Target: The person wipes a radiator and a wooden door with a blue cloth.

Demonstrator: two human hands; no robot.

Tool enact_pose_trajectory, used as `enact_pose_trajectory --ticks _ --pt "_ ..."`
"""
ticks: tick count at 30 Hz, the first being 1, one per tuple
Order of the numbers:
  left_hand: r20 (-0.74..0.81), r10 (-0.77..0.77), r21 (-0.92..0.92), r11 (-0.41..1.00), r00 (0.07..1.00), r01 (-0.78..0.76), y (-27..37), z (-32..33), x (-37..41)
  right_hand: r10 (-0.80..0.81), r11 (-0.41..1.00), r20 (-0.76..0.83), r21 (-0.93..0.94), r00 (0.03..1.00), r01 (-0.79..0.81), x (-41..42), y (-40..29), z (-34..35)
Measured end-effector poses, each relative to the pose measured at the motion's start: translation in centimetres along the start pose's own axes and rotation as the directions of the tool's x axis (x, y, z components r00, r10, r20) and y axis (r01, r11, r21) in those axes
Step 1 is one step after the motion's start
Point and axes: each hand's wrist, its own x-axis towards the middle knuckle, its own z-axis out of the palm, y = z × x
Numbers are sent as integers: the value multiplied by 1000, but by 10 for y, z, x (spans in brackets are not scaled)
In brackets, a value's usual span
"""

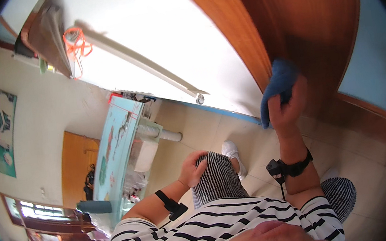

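A folded blue cloth [278, 84] is held in my right hand [288, 108], with my fingers partly hidden behind it. The cloth lies against the lower part of a brown wooden door frame [250, 42], beside a darker brown wooden panel [313, 17]. My left hand [193, 170] rests over my bent knee [217, 175] in striped trousers and holds nothing. Each forearm wears a black strap with a small device.
A white wall [167, 23] carries a pale conduit [144, 65]. An orange ribbon [79, 44] hangs farther up. To the left stands a table with a light blue patterned top [115, 147], a dark bottle [94, 206] on it. Beige tiles [253, 149] cover the floor.
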Motion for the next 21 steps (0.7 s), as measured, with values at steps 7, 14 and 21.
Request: enact_pose_trajectory --ticks 7,14,21 --pt "-27 47 -84 995 999 -49 -1 -2 -8 -2 1000 46 7 999 2 31 -37 -1" --pt "-64 106 -101 989 992 -112 17 1 1 -120 976 78 -176 990 132 92 -65 8" --pt "-98 203 -90 973 974 -211 25 24 10 44 951 384 -298 922 79 60 -47 -27"
